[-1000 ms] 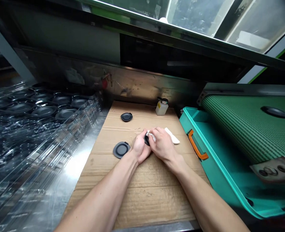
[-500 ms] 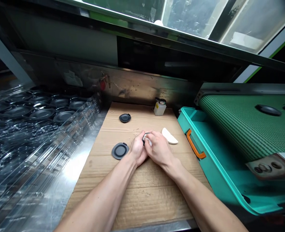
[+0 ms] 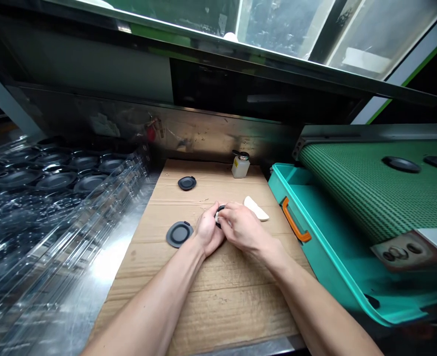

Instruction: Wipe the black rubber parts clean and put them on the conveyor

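Above the middle of the cardboard sheet, my left hand (image 3: 208,232) is closed around a small black round part (image 3: 220,208), its rim showing between the two hands. My right hand (image 3: 242,226) has its fingers bunched against the face of that part, on a small white piece (image 3: 217,216), mostly hidden. A folded white pad (image 3: 255,209) lies just beyond my right hand. Left of my left hand rests a larger dark plate-like part (image 3: 179,234). A smaller black one (image 3: 187,183) lies farther back.
The cardboard (image 3: 148,277) covers the bench. A bottle with a metal top (image 3: 240,165) stands at its back. Clear trays of black parts (image 3: 55,180) fill the left. On the right are a teal bin (image 3: 337,267) and a green conveyor (image 3: 352,183) carrying black parts.
The view has shifted slightly, so the bench items appear a little further left. My right fingers have moved on the black part, and more of its dark rim shows.
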Demonstrator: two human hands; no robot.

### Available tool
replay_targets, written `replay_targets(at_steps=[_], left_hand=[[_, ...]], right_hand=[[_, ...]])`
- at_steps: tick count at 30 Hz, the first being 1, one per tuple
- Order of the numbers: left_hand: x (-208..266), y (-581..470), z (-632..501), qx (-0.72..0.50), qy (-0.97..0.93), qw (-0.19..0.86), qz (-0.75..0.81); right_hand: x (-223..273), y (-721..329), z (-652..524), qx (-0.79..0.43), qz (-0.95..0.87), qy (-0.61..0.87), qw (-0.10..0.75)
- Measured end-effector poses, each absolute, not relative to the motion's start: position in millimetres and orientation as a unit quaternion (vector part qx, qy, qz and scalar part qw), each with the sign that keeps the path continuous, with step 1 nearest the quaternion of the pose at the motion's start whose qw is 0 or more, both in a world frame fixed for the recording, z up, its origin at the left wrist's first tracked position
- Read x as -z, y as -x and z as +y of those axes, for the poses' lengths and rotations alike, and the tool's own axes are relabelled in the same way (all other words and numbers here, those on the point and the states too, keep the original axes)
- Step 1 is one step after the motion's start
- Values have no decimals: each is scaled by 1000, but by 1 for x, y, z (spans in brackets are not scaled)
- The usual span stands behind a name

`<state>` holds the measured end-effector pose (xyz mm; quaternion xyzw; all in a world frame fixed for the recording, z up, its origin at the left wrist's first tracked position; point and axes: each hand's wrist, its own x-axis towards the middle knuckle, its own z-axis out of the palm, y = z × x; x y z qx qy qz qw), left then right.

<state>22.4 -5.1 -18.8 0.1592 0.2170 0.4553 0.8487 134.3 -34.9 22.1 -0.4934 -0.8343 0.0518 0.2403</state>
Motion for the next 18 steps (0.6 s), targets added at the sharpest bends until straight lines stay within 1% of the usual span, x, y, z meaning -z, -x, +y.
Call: replay_targets(at_steps=[1,2,5,7,12,18], left_hand=[[18,-22,-5,-449,-164,852,214],[18,-21,-4,-441,-169,856,210],[16,-20,-2,-422,-172,862,221],[15,-19,0,-421,-162,861,236],[14,-18,2,-427,-132,860,245],[13,-16,3,-431,-122,861,242]], right_hand=[[-27,-139,-35,-65,-827,492,265],[-31,-145,-35,-66,-803,504,310],[-36,-161,-32,-25,-667,572,477],[-34,-167,-29,2,-600,597,533],[-24,-172,-26,-12,-560,612,558],[-24,-178,-27,-16,-562,619,548]])
